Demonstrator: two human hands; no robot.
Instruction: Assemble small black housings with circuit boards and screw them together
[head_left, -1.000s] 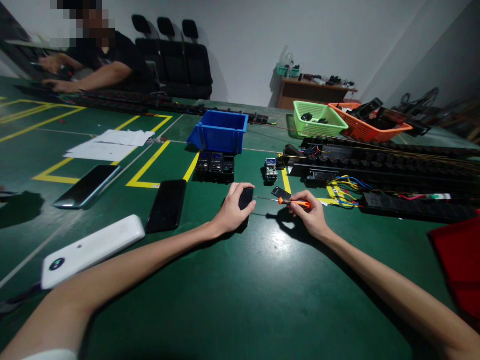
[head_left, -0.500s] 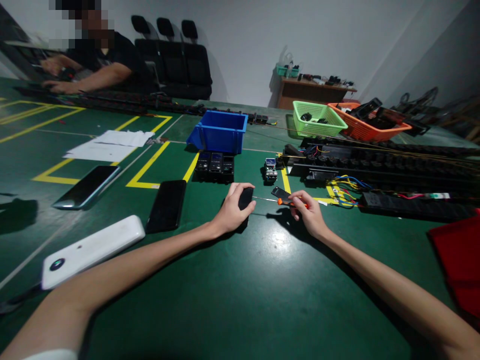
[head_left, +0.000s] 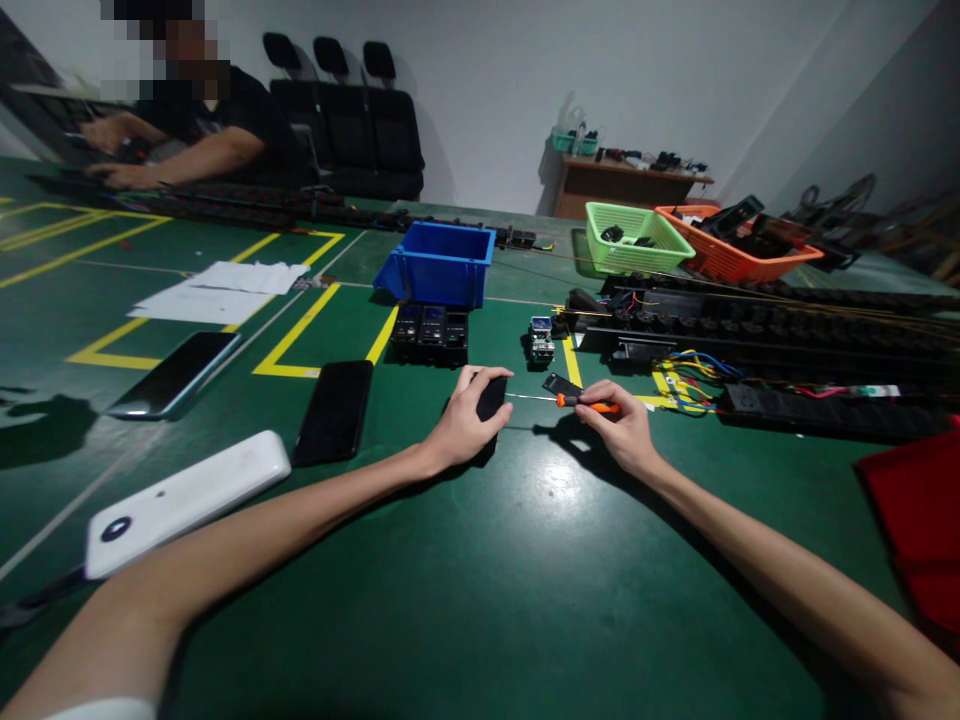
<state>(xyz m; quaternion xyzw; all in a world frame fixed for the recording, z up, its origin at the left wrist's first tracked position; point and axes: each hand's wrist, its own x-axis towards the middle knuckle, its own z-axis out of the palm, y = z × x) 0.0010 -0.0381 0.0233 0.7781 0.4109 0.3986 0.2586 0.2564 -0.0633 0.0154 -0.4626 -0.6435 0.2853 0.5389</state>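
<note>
My left hand [head_left: 468, 420] is closed round a small black box-shaped part [head_left: 491, 400] and holds it on the green table. In my right hand [head_left: 621, 425] is a screwdriver [head_left: 570, 401] with an orange and black handle, pinched between thumb and fingers. Its thin shaft points left, and the tip reaches the right side of the black part; whether it sits in a screw I cannot tell. Just behind the screwdriver lies a flat black piece [head_left: 559, 384]. A small module with exposed electronics [head_left: 541, 342] stands farther back, between the hands.
Behind my left hand are several black modules [head_left: 429, 335] and a blue bin [head_left: 442, 265]. Phones [head_left: 334, 412] and a white device [head_left: 187, 500] lie left. Black rails with wires [head_left: 697, 330], green [head_left: 637, 258] and orange baskets [head_left: 739, 262] are right. Another person [head_left: 210, 140] works at far left.
My right hand's fingers have shifted on the screwdriver handle, showing more of its orange end. The left hand and the black part stay in place.
</note>
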